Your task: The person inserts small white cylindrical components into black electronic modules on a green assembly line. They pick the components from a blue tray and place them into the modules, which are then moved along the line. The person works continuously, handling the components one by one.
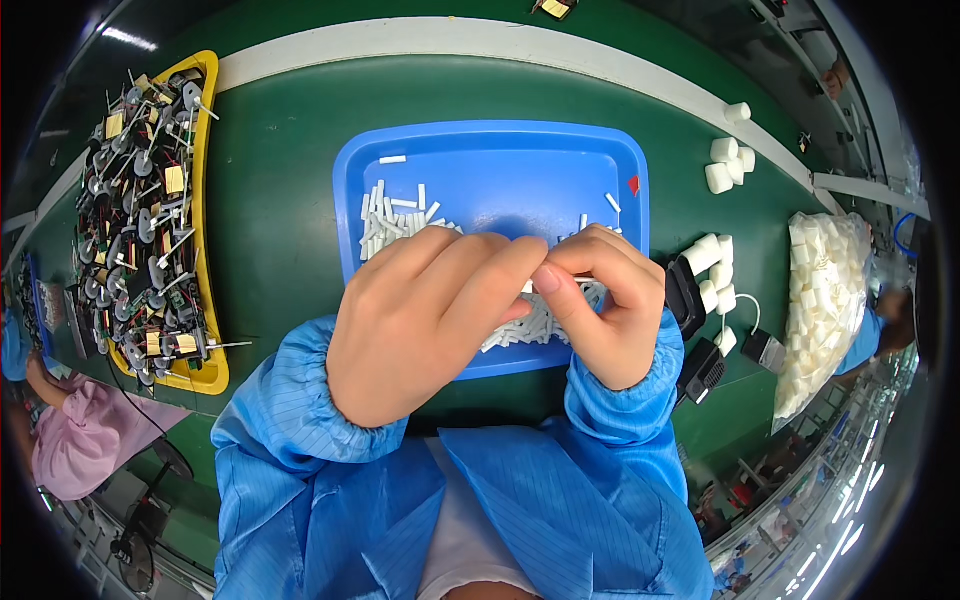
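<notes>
My left hand (418,312) and my right hand (607,300) meet above the near half of a blue plastic tray (490,130). Their thumbs and forefingers are closed together, fingertip to fingertip. A small white stick (527,287) shows between the fingertips, mostly covered by them. Short white sticks (385,218) lie heaped at the tray's left side. More white sticks (522,332) are piled under my hands, partly hidden by them. One lone white stick lies near the tray's far left corner.
At the left stands a yellow bin (212,340) heaped with small wired parts and grey discs. White foam-like cylinders (719,178) sit at the far right. Nearer are black box-shaped devices (702,370) with white cylinders, beside a clear bag (825,300) full of cylinders. A person in pink sits at the left.
</notes>
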`<state>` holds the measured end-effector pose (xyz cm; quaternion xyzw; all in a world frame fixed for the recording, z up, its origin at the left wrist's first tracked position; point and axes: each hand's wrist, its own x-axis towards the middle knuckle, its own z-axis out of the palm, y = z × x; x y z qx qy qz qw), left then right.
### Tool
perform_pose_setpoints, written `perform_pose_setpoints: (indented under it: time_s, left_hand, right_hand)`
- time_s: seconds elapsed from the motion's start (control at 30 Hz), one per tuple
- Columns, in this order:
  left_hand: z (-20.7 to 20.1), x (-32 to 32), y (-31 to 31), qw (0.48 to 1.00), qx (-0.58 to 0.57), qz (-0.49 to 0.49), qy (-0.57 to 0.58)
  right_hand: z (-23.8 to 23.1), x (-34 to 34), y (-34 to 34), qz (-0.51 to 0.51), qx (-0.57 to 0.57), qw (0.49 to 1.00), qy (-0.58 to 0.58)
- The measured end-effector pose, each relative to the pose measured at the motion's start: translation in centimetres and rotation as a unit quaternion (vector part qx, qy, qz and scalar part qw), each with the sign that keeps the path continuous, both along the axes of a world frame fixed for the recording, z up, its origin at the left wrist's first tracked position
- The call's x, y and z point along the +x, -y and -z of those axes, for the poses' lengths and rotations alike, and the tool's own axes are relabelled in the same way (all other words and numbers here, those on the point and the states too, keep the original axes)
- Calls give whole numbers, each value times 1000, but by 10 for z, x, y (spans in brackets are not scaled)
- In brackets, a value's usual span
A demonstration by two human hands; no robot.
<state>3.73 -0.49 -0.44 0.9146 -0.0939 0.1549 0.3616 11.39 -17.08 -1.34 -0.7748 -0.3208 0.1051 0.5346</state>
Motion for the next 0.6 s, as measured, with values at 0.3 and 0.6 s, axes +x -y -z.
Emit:
perform_pose_setpoints:
  time_s: [0.3, 0.6]
  left_hand:
    - [36, 96, -45, 991, -37, -91, 95]
    - [121, 228, -164, 922, 137, -357, -65]
  right_hand:
    - [9, 12, 21, 185, 135, 969, -98]
    - [16, 4, 14, 137, -25, 987, -76]
